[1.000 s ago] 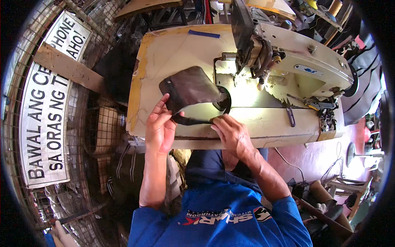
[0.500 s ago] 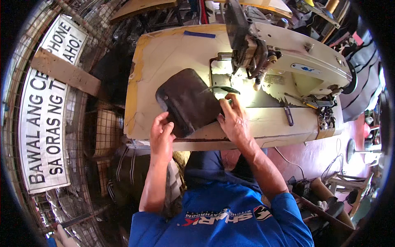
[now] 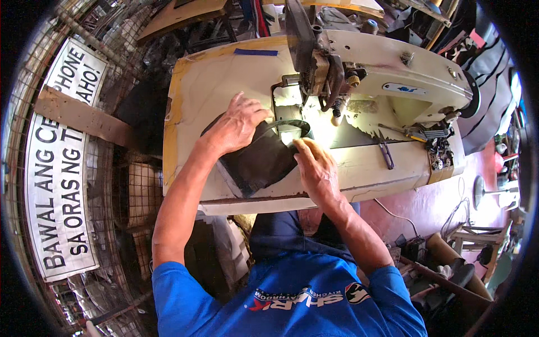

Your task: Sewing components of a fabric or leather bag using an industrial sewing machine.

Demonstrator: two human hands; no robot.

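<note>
A dark brown leather-like piece [image 3: 258, 165] lies on the pale sewing table [image 3: 213, 78], left of the sewing machine's lit needle area. From its right side a thin dark strip [image 3: 293, 122] curves up in a loop. My left hand [image 3: 238, 124] reaches across the top of the piece, its fingertips closed at the strip's left end. At the piece's right edge, my right hand [image 3: 319, 168] pinches the other end of the strip between thumb and fingers. The exact grip under the left fingers is partly hidden.
The white sewing machine [image 3: 404, 67] stands along the back right. Small dark-handled snips [image 3: 386, 154] and a yellow-handled tool [image 3: 414, 136] lie on its bed. A blue strip [image 3: 256, 52] rests at the table's far side. Wire mesh [image 3: 143, 185] stands at left.
My left hand has moved from the piece's near left edge up and right, over its top to the strip. The right hand stays at the right edge; the strip now arches higher.
</note>
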